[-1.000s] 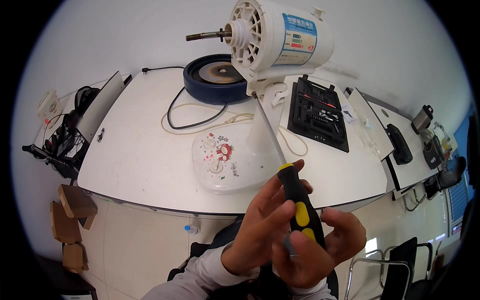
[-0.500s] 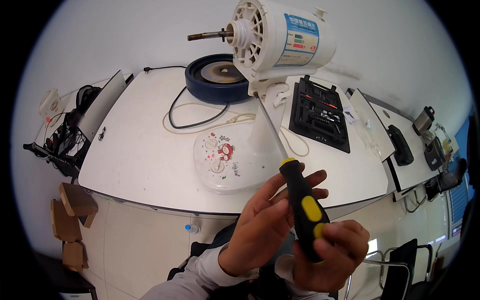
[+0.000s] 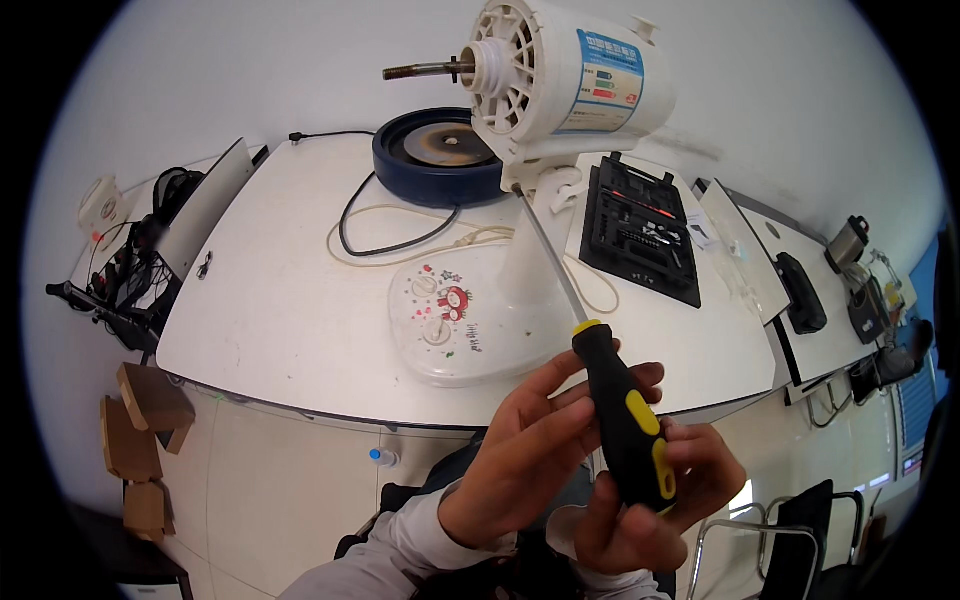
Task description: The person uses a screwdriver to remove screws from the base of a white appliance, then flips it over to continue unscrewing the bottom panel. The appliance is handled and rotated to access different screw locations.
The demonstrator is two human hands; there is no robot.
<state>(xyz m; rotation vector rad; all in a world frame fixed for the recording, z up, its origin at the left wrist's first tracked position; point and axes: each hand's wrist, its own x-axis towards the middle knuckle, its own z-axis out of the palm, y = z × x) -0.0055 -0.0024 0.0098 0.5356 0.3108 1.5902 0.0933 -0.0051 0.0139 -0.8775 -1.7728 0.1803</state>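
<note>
A long screwdriver (image 3: 626,420) with a black and yellow handle slants up and away from me. Its tip meets the neck joint of a white electric fan, just under the motor housing (image 3: 590,85). Around the upper handle curl the fingers of my left hand (image 3: 530,440), some hidden behind it. My right hand (image 3: 660,500) grips the butt end between thumb and fingers. A bare threaded shaft (image 3: 425,70) sticks out leftward from the housing. The fan's white base (image 3: 490,340), with two knobs and a printed cartoon, rests on the table.
Behind the fan sits a round dark blue electric pan (image 3: 400,178) with a black cord. An open black tool case (image 3: 645,235) lies to the right on the white table (image 3: 270,290). Cardboard boxes (image 3: 135,440) and a blue-capped bottle (image 3: 383,457) are on the floor.
The screwdriver handle has turned, its yellow inlays shifting to the right. My right fingers have changed their hold at the butt. The fan and handle appear slightly further right.
</note>
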